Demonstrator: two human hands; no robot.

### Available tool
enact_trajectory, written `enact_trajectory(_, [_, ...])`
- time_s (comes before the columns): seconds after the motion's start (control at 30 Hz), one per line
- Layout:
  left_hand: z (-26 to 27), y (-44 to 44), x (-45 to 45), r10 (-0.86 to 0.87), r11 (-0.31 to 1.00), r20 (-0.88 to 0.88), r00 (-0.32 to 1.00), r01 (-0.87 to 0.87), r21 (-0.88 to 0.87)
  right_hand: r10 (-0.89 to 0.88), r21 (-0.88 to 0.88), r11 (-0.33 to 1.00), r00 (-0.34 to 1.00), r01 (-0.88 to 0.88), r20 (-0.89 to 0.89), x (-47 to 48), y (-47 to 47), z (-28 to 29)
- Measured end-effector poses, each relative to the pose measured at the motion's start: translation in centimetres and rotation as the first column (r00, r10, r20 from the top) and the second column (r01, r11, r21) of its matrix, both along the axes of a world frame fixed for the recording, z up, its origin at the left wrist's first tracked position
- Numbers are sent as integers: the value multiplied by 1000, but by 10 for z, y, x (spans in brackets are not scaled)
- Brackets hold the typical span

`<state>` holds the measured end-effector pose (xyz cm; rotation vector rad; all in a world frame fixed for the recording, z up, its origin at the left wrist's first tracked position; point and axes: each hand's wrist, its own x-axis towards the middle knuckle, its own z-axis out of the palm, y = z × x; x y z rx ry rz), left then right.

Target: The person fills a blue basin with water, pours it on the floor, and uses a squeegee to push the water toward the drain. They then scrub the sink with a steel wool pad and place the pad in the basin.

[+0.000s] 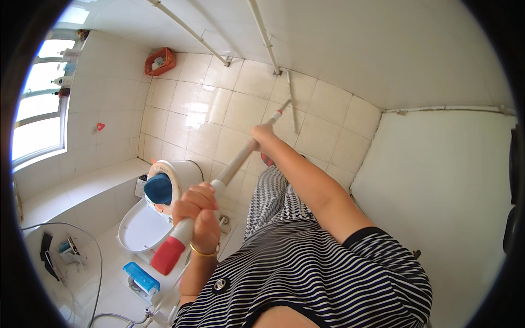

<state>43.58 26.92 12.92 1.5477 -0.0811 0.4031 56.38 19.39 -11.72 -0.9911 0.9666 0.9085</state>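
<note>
My left hand (197, 213), with a yellow bangle at the wrist, grips the upper pole near its red end cap (168, 255). Farther down the same pole (238, 162), my right hand (262, 135) is closed around it. The pole slants away from me to a long, thin crossbar (293, 117) lying on the pale floor tiles (246, 107); it looks like a floor squeegee, though the blade is not clear. Part of a red and dark shoe (266, 159) shows beneath my right hand.
Left of me stands a toilet (186, 168) with a child's seat and a blue insert (158, 188). An orange basket (147, 69) sits in the far corner. Two pipes (262, 28) meet the floor by the wall. A blue-topped holder (141, 276) and a grey hose (100, 254) are at lower left.
</note>
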Motion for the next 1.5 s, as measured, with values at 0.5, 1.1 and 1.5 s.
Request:
enact_trajectory(0.5, [25,98,-33,-73,995,32,997,71,70,344,-19,938,927,-345,149,-21,95,34])
enact_trajectory(1.1, [32,124,4,174,976,28,984,-176,125,511,220,798,824,-560,243,21,175,26])
enact_trajectory(1.5, [-45,108,146,493,868,61,868,-496,29,622,156,745,760,-649,190,197,194,-16])
